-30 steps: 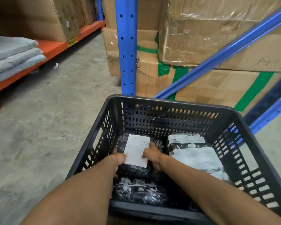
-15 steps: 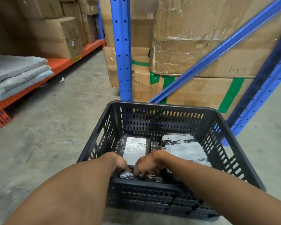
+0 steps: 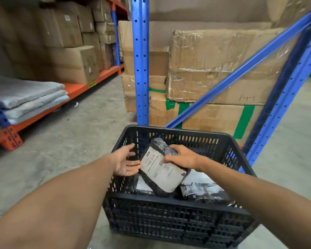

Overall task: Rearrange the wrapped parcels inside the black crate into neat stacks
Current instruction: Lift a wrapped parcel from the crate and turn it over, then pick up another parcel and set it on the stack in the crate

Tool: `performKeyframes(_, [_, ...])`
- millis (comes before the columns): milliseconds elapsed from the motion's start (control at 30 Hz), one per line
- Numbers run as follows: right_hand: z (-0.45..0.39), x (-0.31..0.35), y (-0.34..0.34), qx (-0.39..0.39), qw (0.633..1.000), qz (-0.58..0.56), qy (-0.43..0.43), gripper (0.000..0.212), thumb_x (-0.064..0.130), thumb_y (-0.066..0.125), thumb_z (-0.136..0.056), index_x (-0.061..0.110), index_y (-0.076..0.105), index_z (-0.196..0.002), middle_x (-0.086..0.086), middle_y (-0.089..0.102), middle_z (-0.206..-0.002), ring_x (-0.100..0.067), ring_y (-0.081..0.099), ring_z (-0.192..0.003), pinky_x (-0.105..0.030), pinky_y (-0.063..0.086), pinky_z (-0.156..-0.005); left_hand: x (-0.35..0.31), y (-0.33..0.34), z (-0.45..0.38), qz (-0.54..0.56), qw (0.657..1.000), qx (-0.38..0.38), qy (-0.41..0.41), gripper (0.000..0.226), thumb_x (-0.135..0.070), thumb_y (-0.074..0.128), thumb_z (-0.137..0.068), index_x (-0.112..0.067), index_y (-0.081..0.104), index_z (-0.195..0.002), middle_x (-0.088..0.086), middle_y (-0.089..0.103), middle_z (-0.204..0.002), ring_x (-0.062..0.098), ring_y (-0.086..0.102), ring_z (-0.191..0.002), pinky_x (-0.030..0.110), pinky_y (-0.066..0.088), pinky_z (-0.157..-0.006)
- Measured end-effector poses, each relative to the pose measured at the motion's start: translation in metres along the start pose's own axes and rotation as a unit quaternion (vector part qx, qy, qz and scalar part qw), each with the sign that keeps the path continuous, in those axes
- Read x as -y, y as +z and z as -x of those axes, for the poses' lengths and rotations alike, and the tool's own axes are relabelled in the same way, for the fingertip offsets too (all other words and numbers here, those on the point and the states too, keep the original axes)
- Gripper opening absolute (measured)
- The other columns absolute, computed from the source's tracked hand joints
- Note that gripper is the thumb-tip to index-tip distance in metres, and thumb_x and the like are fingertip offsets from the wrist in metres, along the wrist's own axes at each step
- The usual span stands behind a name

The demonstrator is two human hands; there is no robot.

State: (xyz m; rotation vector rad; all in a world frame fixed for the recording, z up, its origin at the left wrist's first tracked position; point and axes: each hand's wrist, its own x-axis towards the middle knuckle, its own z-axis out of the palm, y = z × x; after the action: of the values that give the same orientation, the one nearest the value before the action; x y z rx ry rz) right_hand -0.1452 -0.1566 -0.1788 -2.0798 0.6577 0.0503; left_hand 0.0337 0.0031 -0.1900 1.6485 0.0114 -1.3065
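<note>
Here, blue rack upright (image 3: 142, 69), cartons (image 3: 214, 69) behind black crate (image 3: 178, 200)

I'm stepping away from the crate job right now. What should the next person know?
Right hand: gripping a labelled parcel, tilted, raised above the black crate.
Left hand: open, palm up, beside the parcel's left edge.
In the crate: more wrapped parcels lie low on the right and under the raised one.
Done: one parcel lifted.
Left: set it down flat and square up the stacks.
</note>
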Motion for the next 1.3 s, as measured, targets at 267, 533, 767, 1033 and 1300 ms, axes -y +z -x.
performKeyframes(267, [-0.011, -0.009, -0.008, -0.087, 0.954, -0.283, 0.035, 0.053, 0.035, 0.067, -0.075, 0.012, 0.059, -0.122, -0.011, 0.078, -0.105, -0.028, 0.076, -0.088, -0.04, 0.061, -0.064, 0.015, 0.017, 0.0, -0.086, 0.992, 0.09, -0.006, 0.057, -0.071, 0.048, -0.084, -0.026, 0.054, -0.118, 0.009, 0.055, -0.13, 0.032, 0.054, -0.122, 0.051, 0.049, -0.091])
performKeyframes(533, [-0.044, -0.015, 0.032, -0.046, 0.942, -0.301, 0.138, 0.054, 0.03, 0.063, -0.092, -0.001, 0.048, -0.133, -0.014, 0.072, -0.116, -0.031, 0.072, -0.098, -0.037, 0.061, -0.063, 0.024, 0.008, -0.038, -0.055, 0.998, -0.031, 0.014, 0.043, -0.042, 0.056, -0.094, -0.007, 0.064, -0.119, 0.013, 0.073, -0.112, 0.03, 0.069, -0.106, 0.049, 0.049, -0.104])
performKeyframes(767, [-0.086, -0.038, 0.07, -0.06, 0.922, -0.314, 0.217, 0.057, 0.013, 0.064, -0.091, 0.001, 0.036, -0.139, -0.017, 0.064, -0.123, -0.033, 0.069, -0.104, -0.047, 0.059, -0.087, 0.027, 0.009, -0.07, -0.086, 0.986, -0.133, 0.05, 0.044, -0.01, 0.048, -0.098, -0.005, 0.044, -0.142, 0.015, 0.063, -0.119, 0.026, 0.06, -0.086, 0.036, 0.049, -0.091])
performKeyframes(1033, [-0.117, -0.052, 0.084, -0.048, 0.934, -0.254, 0.245, 0.073, 0.003, 0.065, -0.074, 0.005, 0.035, -0.14, -0.018, 0.057, -0.131, -0.033, 0.059, -0.116, -0.049, 0.052, -0.1, 0.037, 0.022, -0.107, -0.118, 0.974, -0.159, 0.105, 0.058, -0.004, 0.041, -0.097, -0.017, 0.035, -0.153, 0.01, 0.045, -0.152, 0.025, 0.049, -0.132, 0.032, 0.037, -0.114])
performKeyframes(1300, [-0.11, -0.036, 0.066, -0.082, 0.974, -0.129, 0.168, 0.073, 0.002, 0.043, -0.094, 0.013, 0.011, -0.159, -0.015, 0.039, -0.153, -0.029, 0.052, -0.128, -0.035, 0.047, -0.101, 0.039, 0.039, -0.11, -0.232, 0.942, -0.209, 0.121, 0.05, -0.015, 0.05, -0.089, -0.028, 0.058, -0.136, 0.011, 0.048, -0.146, 0.03, 0.049, -0.131, 0.039, 0.038, -0.115])
